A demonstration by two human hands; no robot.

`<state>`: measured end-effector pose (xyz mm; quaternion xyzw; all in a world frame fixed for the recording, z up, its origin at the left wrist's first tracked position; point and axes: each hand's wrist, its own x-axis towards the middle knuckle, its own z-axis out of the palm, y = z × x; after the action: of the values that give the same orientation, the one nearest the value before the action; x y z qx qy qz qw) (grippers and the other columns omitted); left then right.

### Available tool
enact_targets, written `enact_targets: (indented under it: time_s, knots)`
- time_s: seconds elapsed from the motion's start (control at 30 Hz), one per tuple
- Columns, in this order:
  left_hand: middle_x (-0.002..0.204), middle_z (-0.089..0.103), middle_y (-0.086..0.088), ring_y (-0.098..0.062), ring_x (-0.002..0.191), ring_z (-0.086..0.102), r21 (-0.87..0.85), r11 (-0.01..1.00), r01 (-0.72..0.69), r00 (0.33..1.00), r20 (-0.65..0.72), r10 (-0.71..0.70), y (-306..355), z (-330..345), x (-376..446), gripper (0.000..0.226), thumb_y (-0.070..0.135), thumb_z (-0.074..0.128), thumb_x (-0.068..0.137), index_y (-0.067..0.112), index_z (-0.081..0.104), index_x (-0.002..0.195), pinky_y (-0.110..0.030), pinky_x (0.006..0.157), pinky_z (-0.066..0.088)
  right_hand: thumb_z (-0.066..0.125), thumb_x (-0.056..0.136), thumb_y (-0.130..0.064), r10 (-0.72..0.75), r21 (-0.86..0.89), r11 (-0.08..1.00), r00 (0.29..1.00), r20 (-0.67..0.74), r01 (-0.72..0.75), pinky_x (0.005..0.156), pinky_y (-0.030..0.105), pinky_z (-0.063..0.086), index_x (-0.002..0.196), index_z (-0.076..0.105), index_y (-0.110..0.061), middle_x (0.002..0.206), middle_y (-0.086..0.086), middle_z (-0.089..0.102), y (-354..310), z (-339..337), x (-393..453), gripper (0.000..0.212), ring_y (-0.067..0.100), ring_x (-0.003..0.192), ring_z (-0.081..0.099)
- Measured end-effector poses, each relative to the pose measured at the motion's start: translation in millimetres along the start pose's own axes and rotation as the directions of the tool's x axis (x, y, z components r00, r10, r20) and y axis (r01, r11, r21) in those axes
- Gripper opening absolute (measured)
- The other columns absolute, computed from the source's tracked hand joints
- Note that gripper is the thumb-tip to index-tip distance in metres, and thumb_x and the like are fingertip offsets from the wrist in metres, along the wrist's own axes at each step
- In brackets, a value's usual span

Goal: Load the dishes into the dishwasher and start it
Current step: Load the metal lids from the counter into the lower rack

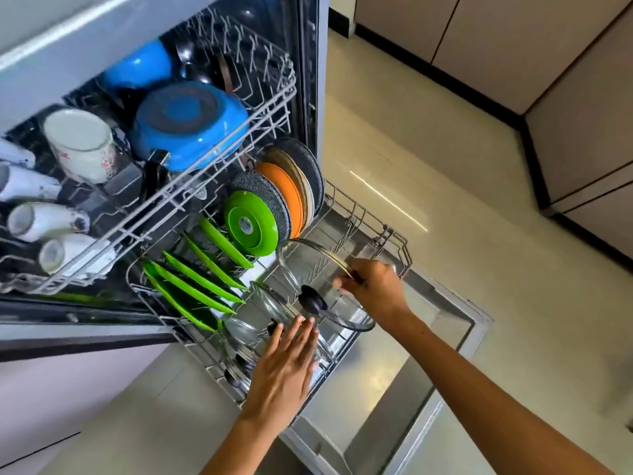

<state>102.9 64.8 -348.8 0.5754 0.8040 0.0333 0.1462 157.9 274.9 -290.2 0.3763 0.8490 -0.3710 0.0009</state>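
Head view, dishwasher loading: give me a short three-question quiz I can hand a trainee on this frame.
1. True or false: the right hand grips the rim of the large glass lid.
2. Which rack holds the blue pan? A) upper rack B) lower rack C) the open door
3. Fill in: the left hand, fingers straight, reaches over the lower rack beside a smaller glass ____.

Key: 1 true; 2 A; 3 lid.
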Motion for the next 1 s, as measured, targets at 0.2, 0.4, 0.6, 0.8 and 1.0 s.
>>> enact_targets:
  time_s: [0.2,0.4,0.6,0.8,1.0]
  knots:
    - [0.145,0.042,-0.007,-0.025,0.137,0.034,0.041,0.998,-0.038,0.998,-0.052,0.04,-1,4,-3,0.048,0.03,0.032,0.095,0.009,0.054,0.132,-0.043,0.109,0.023,0.066,0.086,-0.026,0.055,0.041,0.998,0.996,0.068,-0.057,0.07,0.033,0.053,0.088,0.067,-0.007,0.081,0.004,0.067,-5,11,19,0.019,0.018,0.076,0.064]
    - [0.148,0.038,-0.006,-0.022,0.143,0.018,0.057,0.997,-0.059,0.995,-0.082,0.063,-2,7,-7,0.054,0.025,0.049,0.084,0.01,0.05,0.136,-0.04,0.116,0.01,0.062,0.088,-0.029,0.096,-0.027,0.995,0.992,0.084,-0.094,0.075,0.034,0.055,0.093,0.065,-0.007,0.087,0.004,0.066,-3,16,33,0.022,0.018,0.081,0.064]
    - [0.149,0.037,-0.007,-0.023,0.142,0.02,0.02,1.0,-0.014,1.0,0.017,0.014,0,10,-7,0.088,0.022,0.084,0.059,0.01,0.047,0.137,-0.042,0.116,0.007,0.062,0.088,-0.029,0.1,-0.094,0.992,0.984,0.148,-0.087,0.073,0.035,0.056,0.095,0.064,-0.006,0.088,0.008,0.064,3,10,45,0.024,0.02,0.079,0.064]
    - [0.149,0.037,-0.008,-0.024,0.14,0.023,-0.001,1.0,-0.021,0.999,0.028,0.021,1,4,-7,0.1,0.022,0.085,0.056,0.011,0.033,0.141,-0.042,0.115,0.008,0.065,0.085,-0.027,0.114,-0.026,0.993,0.976,0.185,-0.112,0.074,0.04,0.056,0.096,0.065,-0.005,0.094,0.01,0.065,6,16,47,0.024,0.023,0.081,0.065]
    - [0.149,0.037,-0.008,-0.023,0.14,0.024,-0.029,0.999,-0.034,0.999,0.04,0.035,0,0,-8,0.104,0.022,0.085,0.053,0.011,0.032,0.142,-0.043,0.113,0.013,0.066,0.084,-0.027,0.144,-0.02,0.99,0.97,0.194,-0.143,0.076,0.038,0.056,0.099,0.065,-0.004,0.093,0.009,0.065,9,11,53,0.027,0.021,0.082,0.064]
